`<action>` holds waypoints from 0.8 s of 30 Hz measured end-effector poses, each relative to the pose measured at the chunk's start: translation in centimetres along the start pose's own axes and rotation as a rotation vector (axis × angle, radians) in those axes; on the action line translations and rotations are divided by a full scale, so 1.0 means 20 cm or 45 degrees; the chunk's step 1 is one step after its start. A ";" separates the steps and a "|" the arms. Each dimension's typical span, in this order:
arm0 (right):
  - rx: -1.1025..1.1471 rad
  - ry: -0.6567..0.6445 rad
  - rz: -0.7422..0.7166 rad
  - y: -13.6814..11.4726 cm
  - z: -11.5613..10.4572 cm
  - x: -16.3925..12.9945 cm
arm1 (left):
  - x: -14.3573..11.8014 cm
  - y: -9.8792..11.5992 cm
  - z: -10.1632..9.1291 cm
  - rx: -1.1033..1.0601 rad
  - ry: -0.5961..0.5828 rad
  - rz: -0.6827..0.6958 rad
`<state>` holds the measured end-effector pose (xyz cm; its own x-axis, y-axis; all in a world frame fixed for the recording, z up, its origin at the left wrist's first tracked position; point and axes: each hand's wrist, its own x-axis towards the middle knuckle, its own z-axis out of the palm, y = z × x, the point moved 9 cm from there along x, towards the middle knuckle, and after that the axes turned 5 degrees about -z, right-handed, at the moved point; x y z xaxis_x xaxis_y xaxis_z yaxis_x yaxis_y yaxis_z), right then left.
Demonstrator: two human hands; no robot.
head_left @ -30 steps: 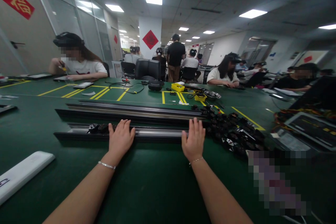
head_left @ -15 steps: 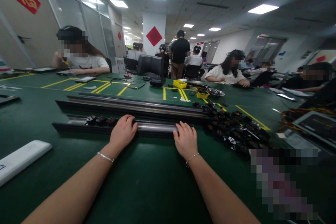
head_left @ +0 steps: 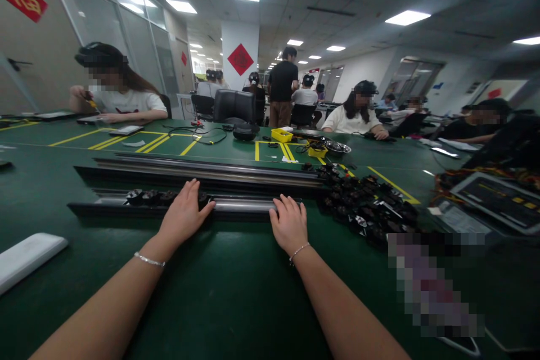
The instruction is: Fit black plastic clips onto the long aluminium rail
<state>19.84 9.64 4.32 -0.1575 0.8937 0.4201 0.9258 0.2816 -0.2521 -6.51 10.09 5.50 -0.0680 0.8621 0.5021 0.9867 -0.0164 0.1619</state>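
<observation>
Head view: both my hands flat on the near long black-and-silver metal rail (head_left: 236, 206), green table (head_left: 236, 292).
Left hand (head_left: 183, 215) and right hand (head_left: 289, 222) rest palm-down on it, fingers extended, nothing grasped. Rail lies crosswise before me; small black plastic parts (head_left: 149, 197) sit in its channel left of my left hand. Second matching rail (head_left: 202, 171) lies parallel behind; pile of black parts (head_left: 367, 202) to the right.
</observation>
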 end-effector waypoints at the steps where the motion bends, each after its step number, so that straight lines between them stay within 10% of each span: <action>1: -0.008 0.002 0.020 0.01 0.00 0.00 | 0.00 -0.03 0.01 0.045 -0.032 -0.030; 7: -0.082 0.013 0.254 0.09 -0.01 -0.01 | -0.02 -0.08 0.11 0.194 -0.307 0.000; 24: -0.041 -0.019 0.289 0.10 -0.01 0.00 | -0.01 -0.07 0.12 0.154 -0.485 -0.004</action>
<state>21.75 10.06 4.07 0.0510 0.9380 0.3428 0.9487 0.0618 -0.3102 -7.53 11.14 3.06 -0.0341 0.9885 0.1472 0.9983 0.0269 0.0508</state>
